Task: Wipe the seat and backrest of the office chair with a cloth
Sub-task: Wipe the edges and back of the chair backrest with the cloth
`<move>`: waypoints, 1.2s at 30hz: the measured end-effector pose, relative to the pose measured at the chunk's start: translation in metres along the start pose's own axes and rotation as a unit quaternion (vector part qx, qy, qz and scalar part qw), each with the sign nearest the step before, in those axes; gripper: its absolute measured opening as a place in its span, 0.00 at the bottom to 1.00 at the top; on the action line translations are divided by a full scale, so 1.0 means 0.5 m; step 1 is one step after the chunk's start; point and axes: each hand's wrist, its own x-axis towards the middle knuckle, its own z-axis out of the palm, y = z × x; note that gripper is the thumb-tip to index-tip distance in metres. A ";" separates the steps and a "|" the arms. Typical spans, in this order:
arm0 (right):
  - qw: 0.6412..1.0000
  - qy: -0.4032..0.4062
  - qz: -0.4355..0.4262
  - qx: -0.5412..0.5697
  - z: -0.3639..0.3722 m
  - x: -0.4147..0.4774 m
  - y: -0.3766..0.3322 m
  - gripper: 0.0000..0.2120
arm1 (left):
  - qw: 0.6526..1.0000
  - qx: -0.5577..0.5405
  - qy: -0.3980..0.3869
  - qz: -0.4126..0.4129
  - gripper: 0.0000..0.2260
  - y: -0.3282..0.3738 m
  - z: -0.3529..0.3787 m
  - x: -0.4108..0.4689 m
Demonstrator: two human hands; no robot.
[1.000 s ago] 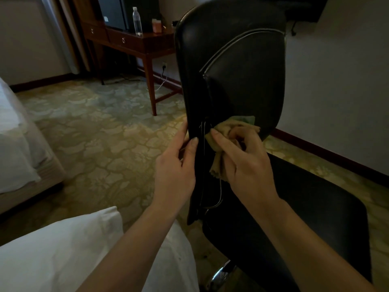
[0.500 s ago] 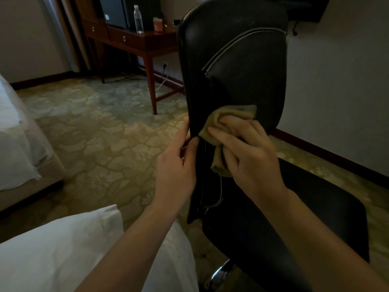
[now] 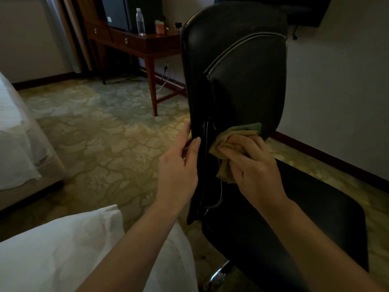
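1. Head view, and the first risk is plain: the tan-and-green bunched cloth (image 3: 233,135) is wadded small. Each pass likely covers only a thin strip, so patches of the tall black leather-look backrest (image 3: 242,81) could get missed.
2. The office chair seems to sit on a shiny chrome base (image 3: 220,275). Push too hard and I judge it may swivel or roll across the patterned carpet (image 3: 105,144) unless the bracing hand holds firm.
3. A loose tail of cloth hangs just beside the thin silvery wire loop (image 3: 221,192) along the backrest's edge, and it could snag there.
4. The wide black seat (image 3: 315,207) lies low on the right, apart from the cloth. I cannot tell whether it has been wiped.
5. The left hand (image 3: 179,165) comes in on a forearm rising from lower left. Its fingers curl round the backrest's left edge, with the thumb on the near face, gripping it.
6. The right hand (image 3: 256,165) is clenched round the cloth, back of the hand to the camera. It presses the cloth against the backrest's lower part, near the left hand.
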 end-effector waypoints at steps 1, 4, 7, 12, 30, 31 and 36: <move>1.000 0.005 -0.003 -0.004 -0.007 0.008 -0.002 0.14 | 1.000 0.001 0.001 0.000 0.21 0.001 0.000 -0.001; 1.000 0.017 -0.003 -0.006 -0.016 0.038 -0.013 0.13 | 1.000 0.008 -0.002 0.005 0.21 -0.001 0.000 -0.002; 0.998 0.006 0.030 0.051 -0.007 0.053 -0.020 0.15 | 1.000 0.004 -0.004 -0.001 0.22 -0.003 -0.002 -0.001; 0.995 -0.048 0.033 0.079 -0.005 0.019 0.001 0.13 | 1.000 0.001 0.004 0.005 0.21 0.003 -0.001 -0.002; 0.977 -0.060 0.099 0.178 -0.007 0.017 -0.001 0.15 | 1.000 0.003 0.007 0.007 0.21 -0.002 0.002 -0.002; 0.972 -0.065 0.115 0.194 -0.005 0.005 0.000 0.17 | 1.000 0.004 0.008 0.008 0.21 -0.002 0.001 -0.002; 0.985 -0.082 0.083 0.124 -0.001 -0.043 0.009 0.16 | 1.000 -0.001 0.010 0.005 0.21 0.000 0.005 -0.004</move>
